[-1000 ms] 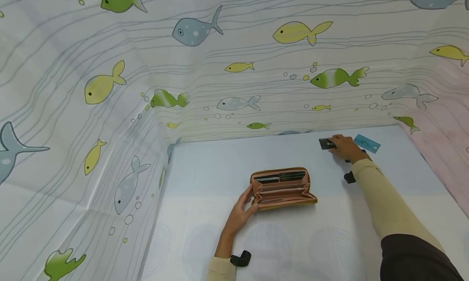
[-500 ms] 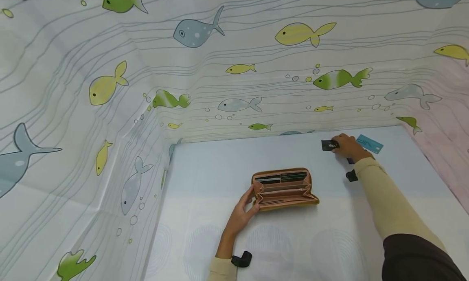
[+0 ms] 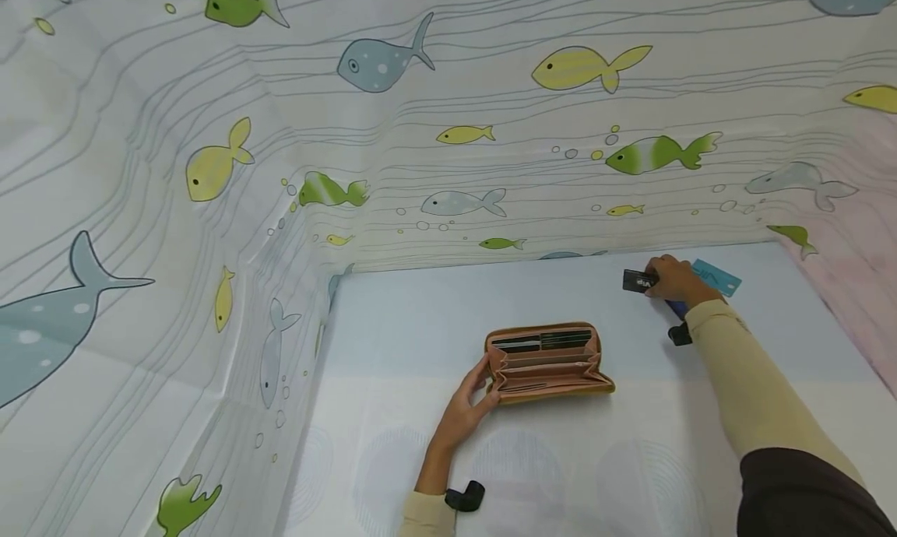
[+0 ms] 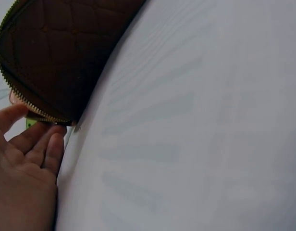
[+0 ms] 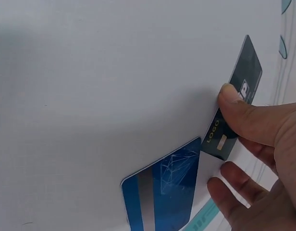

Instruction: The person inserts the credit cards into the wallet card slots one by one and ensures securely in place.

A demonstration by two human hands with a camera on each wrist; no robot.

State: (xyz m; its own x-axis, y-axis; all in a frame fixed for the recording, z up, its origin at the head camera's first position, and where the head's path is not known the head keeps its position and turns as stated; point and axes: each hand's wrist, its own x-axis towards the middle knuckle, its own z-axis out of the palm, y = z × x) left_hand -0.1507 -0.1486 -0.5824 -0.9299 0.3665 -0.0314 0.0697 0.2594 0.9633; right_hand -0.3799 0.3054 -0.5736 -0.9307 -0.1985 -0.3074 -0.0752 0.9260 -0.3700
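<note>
An unzipped tan wallet (image 3: 550,363) lies spread on the table, with cards in its upper slots and pleated compartments below. My left hand (image 3: 461,414) grips its left end, thumb at the front edge. In the left wrist view, the wallet's quilted brown outside (image 4: 71,43) and gold zip show above the fingers. Far right, my right hand (image 3: 674,280) pinches a black VIP card (image 3: 635,281) between thumb and fingers. The right wrist view shows this card (image 5: 246,67) tilted up, its lower end close to a blue card (image 5: 174,185) on the table.
A teal card (image 3: 720,279) lies just right of my right hand, partly hidden by it. Fish-printed sheeting (image 3: 455,163) rises behind the table (image 3: 406,319) and along its left side. Pink sheeting (image 3: 855,264) borders the right.
The head view has shifted slightly to the left. More of the black card's lettering and of the blue card under the right wrist shows now. The left hand keeps its hold on the wallet.
</note>
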